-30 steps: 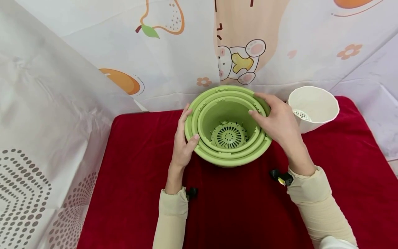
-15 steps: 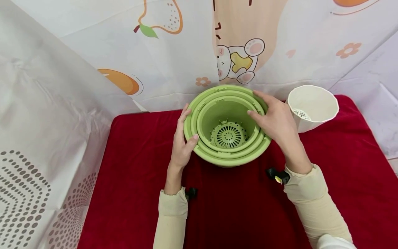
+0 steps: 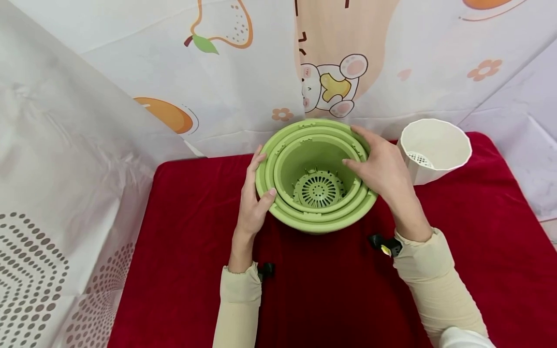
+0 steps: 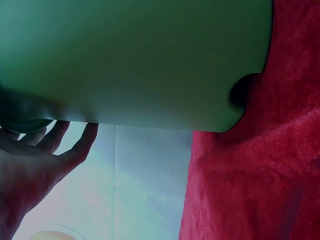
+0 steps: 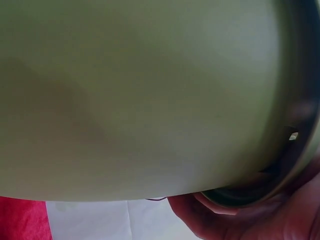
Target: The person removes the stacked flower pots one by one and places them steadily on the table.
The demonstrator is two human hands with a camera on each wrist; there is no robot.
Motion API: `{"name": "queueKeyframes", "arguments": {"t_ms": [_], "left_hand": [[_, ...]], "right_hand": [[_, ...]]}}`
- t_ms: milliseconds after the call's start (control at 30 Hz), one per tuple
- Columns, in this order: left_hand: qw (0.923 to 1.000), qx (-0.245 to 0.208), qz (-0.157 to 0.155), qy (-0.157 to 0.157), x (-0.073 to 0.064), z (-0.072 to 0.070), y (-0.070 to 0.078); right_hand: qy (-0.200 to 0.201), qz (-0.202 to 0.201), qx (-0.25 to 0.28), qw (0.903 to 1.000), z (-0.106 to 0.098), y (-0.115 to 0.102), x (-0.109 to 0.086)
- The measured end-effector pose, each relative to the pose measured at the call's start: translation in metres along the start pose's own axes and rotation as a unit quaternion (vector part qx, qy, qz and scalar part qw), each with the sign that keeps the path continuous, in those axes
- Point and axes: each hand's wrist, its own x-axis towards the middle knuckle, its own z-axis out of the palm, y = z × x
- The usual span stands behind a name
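Observation:
Green plastic flowerpots (image 3: 304, 220) stand nested one inside another near the back of the table, their rims forming rings. A slotted round grate (image 3: 319, 190) shows at the bottom of the innermost one. My left hand (image 3: 254, 205) grips the outer rim at the left, thumb over the edge, fingers along the outside. On the right side my right hand (image 3: 387, 164) holds the rims, its thumb reaching over the inner opening. The left wrist view shows the outer pot wall (image 4: 150, 65) with a notch at its base. In the right wrist view the wall (image 5: 140, 100) fills most of the picture.
A white faceted pot (image 3: 428, 174) with a perforated piece inside stands to the right of the right hand. Red cloth (image 3: 191, 261) covers the table. A white printed curtain (image 3: 243, 96) hangs right behind the pots.
The head view has drifted slightly, so everything sits a little further left in it. Both hands keep their hold on the nested flowerpots, which stay in place.

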Motion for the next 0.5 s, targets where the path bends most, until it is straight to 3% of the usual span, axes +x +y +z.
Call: {"name": "queueKeyframes", "arguments": {"t_ms": [133,367,500], "left_hand": [[1.0000,-0.006,-0.004,0.000,0.000,0.000,-0.002],[0.9998,-0.001,0.017,0.004,-0.003,-0.003,-0.034],[0.9999,-0.009,0.009,0.003,-0.001,-0.001,-0.016]], "right_hand": [[-0.011,0.007,0.000,0.9999,-0.001,-0.001,0.001],[-0.026,0.016,-0.014,0.9994,-0.004,-0.004,0.003],[-0.015,0.015,-0.024,0.9995,-0.003,-0.004,0.003]]}}
